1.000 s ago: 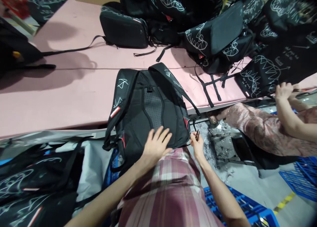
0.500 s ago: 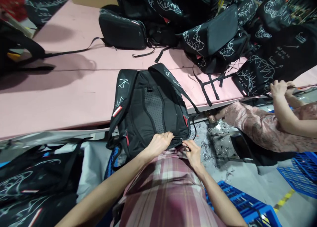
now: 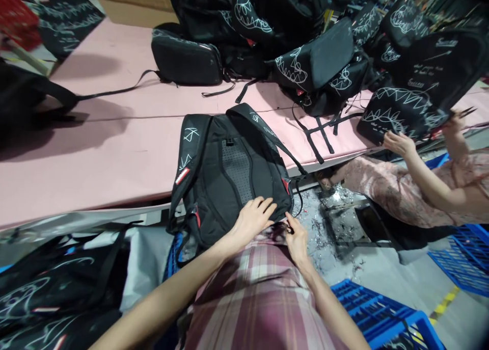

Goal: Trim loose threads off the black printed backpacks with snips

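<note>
A black backpack [image 3: 208,207] lies with its padded back panel and shoulder straps upward, partly on the pink table edge and partly against my lap. My left hand [image 3: 254,217] rests flat on its lower edge, fingers stretched out and slightly apart. Just right of it, my right hand [image 3: 297,238] is closed around a small dark tool [image 3: 290,229], mostly hidden by the fingers. The right fingertips are at the bag's bottom right corner; whether they pinch the fabric I cannot tell.
The pink table [image 3: 126,161] carries a pile of black bags [image 3: 187,57] at the back. A co-worker's hands [image 3: 399,143] work on another black backpack [image 3: 401,113] at right. Blue crates [image 3: 385,314] stand on the floor, lower right. More bags [image 3: 49,284] lie lower left.
My left hand's fingers have straightened from a curled hold and now lie flat on the backpack. The co-worker's hands have moved apart at their bag. My right hand stays by the corner.
</note>
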`<control>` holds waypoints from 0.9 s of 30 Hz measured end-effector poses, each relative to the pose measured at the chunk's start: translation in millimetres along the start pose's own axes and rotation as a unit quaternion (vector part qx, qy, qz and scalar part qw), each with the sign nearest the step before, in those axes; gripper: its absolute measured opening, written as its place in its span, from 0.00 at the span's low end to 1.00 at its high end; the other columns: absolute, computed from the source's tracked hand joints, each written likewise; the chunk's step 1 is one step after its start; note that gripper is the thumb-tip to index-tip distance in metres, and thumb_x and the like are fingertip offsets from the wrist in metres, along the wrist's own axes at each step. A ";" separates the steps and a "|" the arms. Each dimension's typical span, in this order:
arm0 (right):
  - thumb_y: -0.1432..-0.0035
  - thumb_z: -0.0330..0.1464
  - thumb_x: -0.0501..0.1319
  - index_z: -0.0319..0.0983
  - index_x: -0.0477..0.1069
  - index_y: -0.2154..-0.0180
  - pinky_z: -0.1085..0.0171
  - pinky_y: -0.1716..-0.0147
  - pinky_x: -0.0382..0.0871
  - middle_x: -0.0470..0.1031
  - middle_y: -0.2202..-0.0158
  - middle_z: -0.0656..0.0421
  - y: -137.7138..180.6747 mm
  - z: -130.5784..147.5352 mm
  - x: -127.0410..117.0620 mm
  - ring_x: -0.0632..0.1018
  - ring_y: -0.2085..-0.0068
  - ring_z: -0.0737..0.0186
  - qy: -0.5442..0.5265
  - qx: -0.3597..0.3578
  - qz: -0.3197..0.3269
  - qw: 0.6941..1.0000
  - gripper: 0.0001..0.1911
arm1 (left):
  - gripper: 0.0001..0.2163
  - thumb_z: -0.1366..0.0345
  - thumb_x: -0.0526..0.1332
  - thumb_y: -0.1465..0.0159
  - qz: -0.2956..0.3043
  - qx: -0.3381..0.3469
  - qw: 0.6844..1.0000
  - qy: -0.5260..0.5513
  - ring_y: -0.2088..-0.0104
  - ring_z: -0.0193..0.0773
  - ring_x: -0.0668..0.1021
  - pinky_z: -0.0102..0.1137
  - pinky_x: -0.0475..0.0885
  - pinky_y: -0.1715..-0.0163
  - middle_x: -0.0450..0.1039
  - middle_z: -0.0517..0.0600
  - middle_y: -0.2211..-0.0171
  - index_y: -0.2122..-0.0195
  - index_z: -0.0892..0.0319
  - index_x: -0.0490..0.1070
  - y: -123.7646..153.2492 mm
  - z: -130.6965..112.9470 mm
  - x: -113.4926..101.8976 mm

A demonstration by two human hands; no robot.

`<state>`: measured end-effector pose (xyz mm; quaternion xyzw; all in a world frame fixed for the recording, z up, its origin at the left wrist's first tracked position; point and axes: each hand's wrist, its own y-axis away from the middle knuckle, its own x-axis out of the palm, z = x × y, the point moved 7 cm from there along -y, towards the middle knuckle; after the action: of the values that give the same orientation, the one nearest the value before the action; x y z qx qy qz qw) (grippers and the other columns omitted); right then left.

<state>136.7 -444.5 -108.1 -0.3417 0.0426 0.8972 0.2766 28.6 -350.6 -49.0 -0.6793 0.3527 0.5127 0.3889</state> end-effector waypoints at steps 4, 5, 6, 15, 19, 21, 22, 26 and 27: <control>0.50 0.23 0.48 0.38 0.67 0.47 0.62 0.62 0.68 0.75 0.63 0.54 5.7 6.3 6.4 0.74 0.63 0.60 0.021 -0.016 0.007 1.000 0.27 | 0.10 0.70 0.49 0.35 0.076 0.021 0.997 0.025 0.60 0.45 0.71 0.34 0.68 0.67 0.72 0.57 0.62 0.64 0.64 0.69 -20.9 -3.4 11.8; 0.48 0.24 0.48 0.38 0.66 0.47 0.62 0.63 0.68 0.75 0.64 0.54 6.3 8.5 9.0 0.74 0.65 0.60 0.033 -0.025 0.013 0.999 0.26 | 0.12 0.70 0.47 0.35 0.091 0.016 0.995 0.036 0.62 0.45 0.72 0.33 0.67 0.69 0.72 0.57 0.65 0.66 0.65 0.70 -25.7 0.0 15.0; 0.46 0.25 0.49 0.37 0.66 0.46 0.62 0.63 0.68 0.75 0.65 0.54 6.6 10.2 11.6 0.74 0.66 0.60 0.042 -0.034 0.017 0.998 0.25 | 0.14 0.70 0.46 0.35 0.101 0.013 0.994 0.046 0.63 0.44 0.73 0.33 0.66 0.69 0.72 0.58 0.67 0.67 0.65 0.70 -30.1 4.2 17.4; 0.49 0.21 0.51 0.42 0.66 0.46 0.69 0.72 0.64 0.72 0.67 0.57 -6.6 11.1 6.3 0.72 0.71 0.65 0.227 -0.142 0.087 0.959 0.28 | 0.13 0.68 0.49 0.37 0.135 0.047 0.978 0.150 0.70 0.33 0.75 0.25 0.60 0.73 0.75 0.48 0.70 0.72 0.60 0.72 -49.0 30.3 23.9; 0.40 0.27 0.51 0.45 0.66 0.47 0.67 0.72 0.61 0.71 0.64 0.55 -31.7 28.0 -1.3 0.72 0.70 0.65 0.373 -0.226 0.182 0.881 0.20 | 0.12 0.68 0.50 0.38 0.141 0.049 0.971 0.189 0.70 0.32 0.76 0.24 0.60 0.72 0.76 0.47 0.69 0.71 0.60 0.73 -51.4 31.1 23.7; 0.38 0.28 0.49 0.44 0.65 0.48 0.66 0.71 0.60 0.71 0.64 0.55 -44.4 39.8 -0.7 0.73 0.69 0.64 0.410 -0.280 0.239 0.835 0.18 | 0.12 0.68 0.51 0.39 0.145 0.051 0.967 0.205 0.70 0.32 0.76 0.23 0.60 0.72 0.76 0.47 0.69 0.70 0.60 0.74 -52.6 31.7 23.9; 0.37 0.28 0.48 0.43 0.65 0.49 0.65 0.71 0.60 0.71 0.65 0.54 -49.8 45.3 0.3 0.73 0.69 0.63 0.420 -0.308 0.264 0.812 0.16 | 0.12 0.68 0.51 0.39 0.147 0.053 0.965 0.211 0.70 0.32 0.76 0.23 0.60 0.72 0.76 0.47 0.70 0.71 0.59 0.73 -53.1 32.0 24.2; 0.38 0.26 0.49 0.37 0.68 0.58 0.64 0.70 0.60 0.70 0.66 0.55 -59.3 60.4 5.1 0.72 0.68 0.63 0.420 -0.438 0.334 0.722 0.11 | 0.11 0.69 0.52 0.40 0.152 0.064 0.960 0.225 0.71 0.32 0.75 0.23 0.60 0.72 0.75 0.46 0.72 0.73 0.59 0.73 -54.8 32.4 25.7; 0.38 0.25 0.48 0.37 0.68 0.61 0.64 0.70 0.60 0.70 0.67 0.55 -58.6 61.9 5.7 0.71 0.68 0.63 0.414 -0.471 0.344 0.699 0.11 | 0.11 0.69 0.52 0.41 0.152 0.066 0.960 0.227 0.72 0.32 0.75 0.23 0.60 0.72 0.75 0.46 0.72 0.73 0.59 0.73 -55.0 32.3 25.8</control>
<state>127.5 -375.9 -57.9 -0.7257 -0.1609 0.6012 -0.2934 69.0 -299.3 -70.4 -0.6892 0.5640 0.3730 0.2605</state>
